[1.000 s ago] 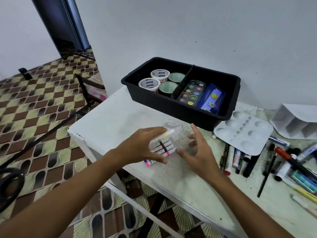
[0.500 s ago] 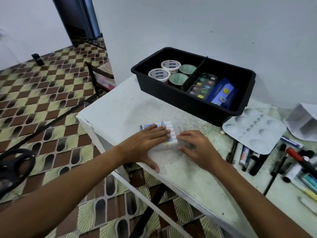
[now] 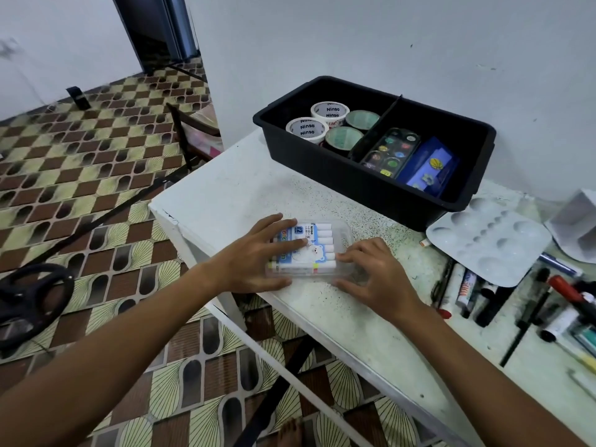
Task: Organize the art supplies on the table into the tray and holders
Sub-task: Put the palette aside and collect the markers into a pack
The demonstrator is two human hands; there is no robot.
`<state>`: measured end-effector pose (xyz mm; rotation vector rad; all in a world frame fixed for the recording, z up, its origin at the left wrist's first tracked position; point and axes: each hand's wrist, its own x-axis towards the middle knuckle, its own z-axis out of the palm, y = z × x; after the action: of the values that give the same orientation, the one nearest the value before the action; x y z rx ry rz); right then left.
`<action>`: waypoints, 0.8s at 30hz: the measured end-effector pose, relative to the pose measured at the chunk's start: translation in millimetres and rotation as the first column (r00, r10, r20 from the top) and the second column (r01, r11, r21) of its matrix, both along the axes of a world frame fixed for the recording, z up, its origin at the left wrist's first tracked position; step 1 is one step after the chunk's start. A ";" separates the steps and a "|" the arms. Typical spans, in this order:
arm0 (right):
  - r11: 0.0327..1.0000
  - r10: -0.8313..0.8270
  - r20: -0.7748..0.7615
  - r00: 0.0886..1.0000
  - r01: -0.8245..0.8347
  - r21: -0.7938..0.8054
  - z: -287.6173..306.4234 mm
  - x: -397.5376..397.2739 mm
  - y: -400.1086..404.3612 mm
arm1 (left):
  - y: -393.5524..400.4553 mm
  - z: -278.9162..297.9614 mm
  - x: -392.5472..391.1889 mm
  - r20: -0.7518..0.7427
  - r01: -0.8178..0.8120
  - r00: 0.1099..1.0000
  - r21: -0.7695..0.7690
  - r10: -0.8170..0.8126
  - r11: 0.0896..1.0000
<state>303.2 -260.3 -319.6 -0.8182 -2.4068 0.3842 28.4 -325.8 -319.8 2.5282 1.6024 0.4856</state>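
Note:
A clear plastic case of white markers [image 3: 317,248] lies flat on the white table [image 3: 245,191] near its front left corner. My left hand [image 3: 258,253] rests on the case's left side, fingers spread over the lid. My right hand [image 3: 374,272] presses its right end with fingertips on the edge. The black tray [image 3: 322,162] stands behind against the wall. It holds tape rolls [image 3: 329,112] in its left compartment, and a paint palette box [image 3: 392,153] and a blue box [image 3: 429,169] in its right one.
A white mixing palette [image 3: 490,240] lies right of the case, with a white holder [image 3: 577,227] beyond it. Several markers and pens [image 3: 483,291] are scattered along the table's right side. The table edge drops to patterned floor at left; a chair [image 3: 193,133] stands there.
The marker case was held up between both hands; it has come down flat onto the table, label side up, and both hands now press on it.

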 end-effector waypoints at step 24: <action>0.974 -0.031 -0.015 0.999 0.034 0.224 -7.5 -3.9 3.9 | -1.3 11.0 3.2 0.039 -0.019 0.999 0.053 0.017 0.998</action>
<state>299.3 -256.4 -327.1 -0.7498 -2.3689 0.1002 31.6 -327.1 -308.8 2.5283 1.6211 0.5839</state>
